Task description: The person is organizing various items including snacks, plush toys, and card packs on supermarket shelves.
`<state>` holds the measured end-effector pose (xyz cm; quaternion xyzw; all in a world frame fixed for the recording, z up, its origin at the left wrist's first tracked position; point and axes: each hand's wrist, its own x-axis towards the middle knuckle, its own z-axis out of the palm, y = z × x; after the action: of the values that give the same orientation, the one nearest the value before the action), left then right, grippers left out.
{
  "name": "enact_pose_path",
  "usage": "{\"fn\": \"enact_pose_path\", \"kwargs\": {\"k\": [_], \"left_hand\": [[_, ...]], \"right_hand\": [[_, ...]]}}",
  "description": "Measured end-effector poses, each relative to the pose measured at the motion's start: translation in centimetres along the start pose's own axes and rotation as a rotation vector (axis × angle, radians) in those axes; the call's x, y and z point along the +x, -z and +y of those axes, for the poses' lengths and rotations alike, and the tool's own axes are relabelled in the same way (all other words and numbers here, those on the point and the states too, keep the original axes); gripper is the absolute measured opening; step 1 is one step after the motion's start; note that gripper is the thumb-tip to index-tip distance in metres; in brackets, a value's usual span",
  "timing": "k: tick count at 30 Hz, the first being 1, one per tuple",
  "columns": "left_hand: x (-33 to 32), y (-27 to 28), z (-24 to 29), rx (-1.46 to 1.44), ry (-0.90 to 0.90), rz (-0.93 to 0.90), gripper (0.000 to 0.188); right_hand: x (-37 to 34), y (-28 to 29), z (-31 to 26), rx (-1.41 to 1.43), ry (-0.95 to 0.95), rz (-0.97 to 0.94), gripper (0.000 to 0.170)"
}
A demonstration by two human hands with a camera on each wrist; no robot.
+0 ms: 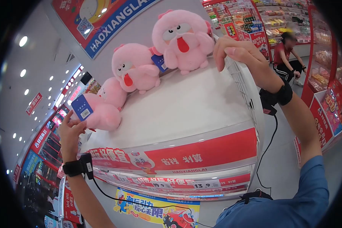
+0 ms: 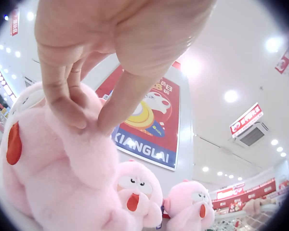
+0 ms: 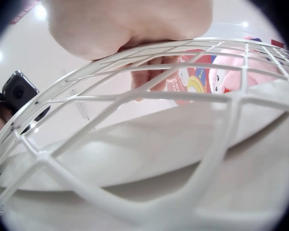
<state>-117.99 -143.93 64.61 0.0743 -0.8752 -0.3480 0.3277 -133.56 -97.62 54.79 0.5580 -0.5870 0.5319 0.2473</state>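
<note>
At the left end of a white shelf [image 1: 178,102], my left hand [image 1: 71,135] is at a pink plush toy [image 1: 104,115] with a blue tag [image 1: 82,108]. The left wrist view shows the left hand [image 2: 111,43] pinching the fur of this plush [image 2: 72,163] between thumb and fingers. My right hand [image 1: 247,59] rests on the top rim of the shelf's wire side panel [image 1: 237,76]. In the right wrist view the right hand [image 3: 130,24] lies over the white wire panel [image 3: 236,98], its loose fingers hanging down on the far side.
Two pink plush toys [image 1: 186,41] [image 1: 135,68] sit upright against the back panel, with another [image 1: 114,93] beside the pinched one. Red price strips [image 1: 201,152] line the shelf's front. A seated person [image 1: 287,60] is beyond, at the right. A black cable [image 1: 268,152] hangs near the shelf.
</note>
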Motion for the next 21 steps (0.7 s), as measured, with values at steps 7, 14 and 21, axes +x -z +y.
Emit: {"fn": "enact_pose_path", "kwargs": {"k": [7, 14, 21], "left_hand": [[0.3, -3.1, 3.6, 0.398, -0.387, -0.301, 0.059], [5.5, 2.3, -2.7, 0.573, -0.321, -0.104, 0.124], [5.2, 1.0, -3.8, 0.191, -0.106, -0.334, 0.083]], "right_hand": [[-0.1, 0.0, -0.1, 0.023, 0.015, 0.002, 0.032], [0.0, -0.1, 0.3, 0.084, 0.03, 0.004, 0.029], [-0.3, -0.3, 1.1, 0.106, 0.089, 0.006, 0.028]]}}
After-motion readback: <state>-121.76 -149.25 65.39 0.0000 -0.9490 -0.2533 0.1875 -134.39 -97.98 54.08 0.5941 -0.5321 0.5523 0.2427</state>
